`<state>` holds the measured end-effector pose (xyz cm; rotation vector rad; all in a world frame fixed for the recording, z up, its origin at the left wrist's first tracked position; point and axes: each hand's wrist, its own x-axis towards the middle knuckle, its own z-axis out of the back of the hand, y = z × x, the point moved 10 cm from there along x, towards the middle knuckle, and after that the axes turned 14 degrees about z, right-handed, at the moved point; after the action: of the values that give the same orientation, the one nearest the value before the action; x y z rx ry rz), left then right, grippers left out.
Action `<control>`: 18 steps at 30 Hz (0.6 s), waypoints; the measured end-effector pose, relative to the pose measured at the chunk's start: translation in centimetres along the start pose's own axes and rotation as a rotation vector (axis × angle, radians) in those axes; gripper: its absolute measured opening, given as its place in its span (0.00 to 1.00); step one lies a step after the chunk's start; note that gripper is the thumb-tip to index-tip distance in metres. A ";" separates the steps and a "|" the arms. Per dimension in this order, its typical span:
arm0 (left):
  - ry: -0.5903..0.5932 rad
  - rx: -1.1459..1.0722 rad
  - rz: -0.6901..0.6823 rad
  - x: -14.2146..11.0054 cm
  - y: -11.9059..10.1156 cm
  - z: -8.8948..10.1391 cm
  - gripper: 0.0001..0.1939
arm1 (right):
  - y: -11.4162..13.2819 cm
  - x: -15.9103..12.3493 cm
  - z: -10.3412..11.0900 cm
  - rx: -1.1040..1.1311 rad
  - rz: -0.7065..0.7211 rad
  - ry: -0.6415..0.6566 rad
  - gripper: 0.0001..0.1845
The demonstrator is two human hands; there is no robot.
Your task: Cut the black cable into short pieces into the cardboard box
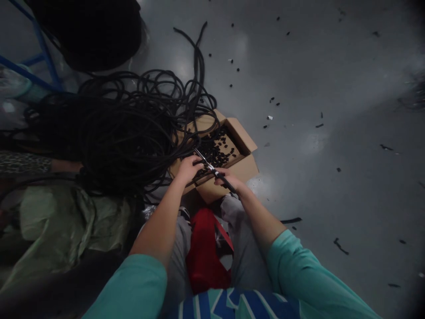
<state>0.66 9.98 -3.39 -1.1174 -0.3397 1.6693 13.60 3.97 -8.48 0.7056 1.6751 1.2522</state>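
Observation:
My right hand (229,179) is closed around the black handles of scissors (206,163), whose thin silver blades point up and left over an open cardboard box. My left hand (190,168) is just left of the blades, fingers bent together; it appears to pinch a black cord, though the grip is partly hidden. Below both hands, the cardboard box (244,135) has its flaps spread and holds many short black pieces (217,150). A large tangle of black cord (126,119) lies left of the box, with strands crossing its left edge.
A person's arm (66,166) reaches into the tangle from the left, near olive-green cloth (71,217). A dark bulky object (89,31) and a blue metal frame (43,48) stand at upper left. Black scraps (319,125) dot the grey floor. Something red (206,252) lies between my legs.

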 end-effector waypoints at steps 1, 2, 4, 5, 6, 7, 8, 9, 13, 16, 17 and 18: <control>-0.004 0.025 -0.001 0.0 0.0 0.0 0.11 | 0.1 -0.1 0.0 0.010 -0.001 -0.010 0.27; -0.008 0.047 -0.004 0.0 -0.1 0.0 0.11 | 0.2 -0.1 0.0 0.020 -0.002 -0.019 0.27; -0.012 0.073 -0.007 0.0 0.0 -0.1 0.11 | 0.3 -0.2 -0.1 0.033 -0.014 -0.028 0.27; -0.013 0.077 -0.008 0.1 0.0 -0.2 0.12 | 0.3 -0.3 -0.2 0.035 -0.022 -0.030 0.26; -0.014 0.073 -0.008 0.1 0.1 -0.3 0.12 | 0.2 -0.3 -0.2 0.035 -0.030 -0.031 0.26; -0.015 0.063 -0.005 0.2 0.2 -0.3 0.12 | 0.2 -0.3 -0.2 0.036 -0.039 -0.031 0.26; -0.012 0.048 0.001 0.3 0.4 -0.4 0.11 | 0.1 -0.4 -0.2 0.038 -0.047 -0.030 0.26; -0.003 0.030 0.009 0.4 0.6 -0.5 0.11 | 0.0 -0.4 -0.2 0.040 -0.055 -0.028 0.26; 0.053 -0.018 0.044 0.7 1.4 -1.1 0.10 | -0.5 -0.3 -0.6 0.082 -0.064 0.022 0.25; 0.134 -0.099 0.086 0.5 1.8 -1.9 0.09 | -0.2 0.1 -0.9 0.129 0.000 0.059 0.25; 0.168 -0.144 0.113 0.3 1.9 -2.2 0.08 | -0.1 0.2 -0.8 0.136 0.027 0.059 0.25; 0.199 -0.197 0.148 0.2 2.0 -2.5 0.08 | 0.0 0.2 -0.7 0.139 0.046 0.059 0.25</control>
<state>1.46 8.61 -6.11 -1.4743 -0.3038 1.6618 12.86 3.89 -8.48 0.8015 1.8173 1.2071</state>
